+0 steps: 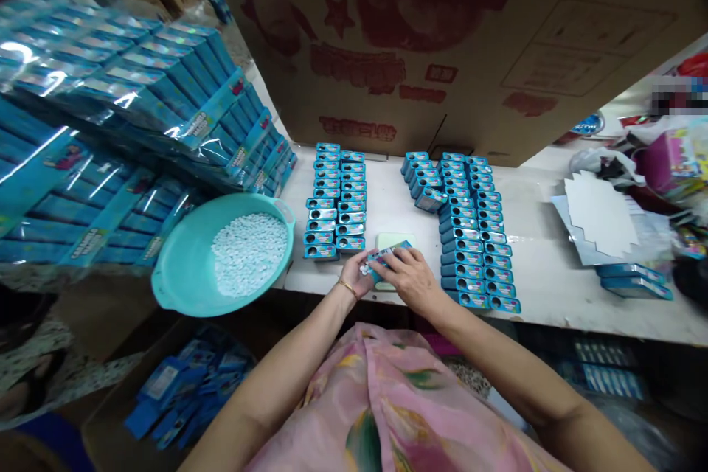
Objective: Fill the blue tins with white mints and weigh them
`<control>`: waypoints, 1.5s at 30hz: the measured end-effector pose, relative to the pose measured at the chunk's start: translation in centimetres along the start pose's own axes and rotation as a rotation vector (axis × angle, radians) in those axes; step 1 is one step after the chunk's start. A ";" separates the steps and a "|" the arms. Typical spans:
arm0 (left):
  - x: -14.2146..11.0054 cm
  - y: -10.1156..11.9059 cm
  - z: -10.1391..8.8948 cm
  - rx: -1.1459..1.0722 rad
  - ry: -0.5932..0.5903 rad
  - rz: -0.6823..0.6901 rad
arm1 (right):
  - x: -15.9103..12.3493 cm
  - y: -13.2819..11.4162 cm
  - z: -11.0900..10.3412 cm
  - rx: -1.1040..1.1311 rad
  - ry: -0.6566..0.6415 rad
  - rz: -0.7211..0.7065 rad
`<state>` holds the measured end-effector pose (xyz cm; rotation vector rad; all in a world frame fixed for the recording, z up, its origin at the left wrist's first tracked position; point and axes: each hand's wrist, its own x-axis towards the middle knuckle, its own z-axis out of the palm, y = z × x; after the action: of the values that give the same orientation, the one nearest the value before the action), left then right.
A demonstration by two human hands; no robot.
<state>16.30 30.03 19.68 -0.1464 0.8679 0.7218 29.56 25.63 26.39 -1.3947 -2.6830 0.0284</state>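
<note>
My right hand grips a small blue box tilted over a pale green pad or scale. Cupped beneath the box's left end, my left hand has a few white tablets in its palm and fingers. To the left stands a turquoise basin with a heap of white tablets inside. Between basin and hands are two rows of upright blue boxes. More rows of blue boxes stand to the right, their dark round openings facing up.
A large cardboard carton walls off the back of the white table. Plastic-wrapped stacks of blue packs rise at the left. White card sheets and two flat blue packs lie at right. Loose blue boxes fill a carton below.
</note>
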 end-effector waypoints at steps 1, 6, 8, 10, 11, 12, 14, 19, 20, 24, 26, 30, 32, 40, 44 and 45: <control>0.0 0.0 0.1 -0.010 -0.002 0.004 | -0.2 0.2 0.0 0.006 0.014 0.026; 0.2 -0.2 0.2 -0.026 -0.007 -0.001 | -0.8 0.1 0.3 0.029 0.059 0.086; 0.4 -0.4 0.2 -0.031 -0.012 -0.007 | -1.0 0.0 0.5 0.062 0.073 0.101; 0.6 -0.5 0.1 -0.041 -0.018 -0.002 | -1.3 0.2 1.0 0.124 0.096 0.149; 0.7 -0.6 0.0 -0.047 -0.021 0.004 | -1.4 0.5 1.3 0.172 0.116 0.183; 0.9 -0.6 -0.1 -0.051 -0.022 0.010 | -1.6 0.9 1.6 0.235 0.142 0.223; 1.0 -0.6 -0.3 -0.057 -0.026 0.019 | -2.0 1.9 2.4 0.402 0.214 0.310; 0.5 0.0 -1.8 -0.054 0.014 0.037 | -2.4 4.3 5.9 0.861 0.351 0.564; 0.2 0.2 -2.3 -0.048 0.036 0.042 | -2.2 4.6 7.0 0.946 0.357 0.605; -1.4 0.4 -4.7 -0.040 0.101 0.047 | -1.9 5.7 10.8 1.179 0.376 0.672; -2.4 0.1 -5.8 -0.047 0.122 0.045 | -2.4 5.9 11.7 1.177 0.351 0.675; -4.1 -0.8 -7.3 -0.059 0.145 0.025 | -4.3 4.7 9.9 0.839 0.368 0.561; -4.6 -1.4 -7.6 -0.055 0.157 -0.002 | -4.7 2.6 8.1 0.653 0.375 0.450; -5.2 -2.5 -7.1 -0.039 0.079 -0.156 | -1.6 -6.8 7.1 0.431 -0.144 -0.049; -5.7 -2.4 -7.2 -0.022 0.088 -0.172 | -1.6 -7.2 8.1 0.372 -0.220 -0.131; -5.9 -2.4 -7.3 -0.018 0.095 -0.185 | -1.7 -7.2 8.1 0.355 -0.229 -0.143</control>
<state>10.61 22.29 18.86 -0.2750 0.9248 0.5532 23.75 20.42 18.74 -1.1498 -2.7641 0.6542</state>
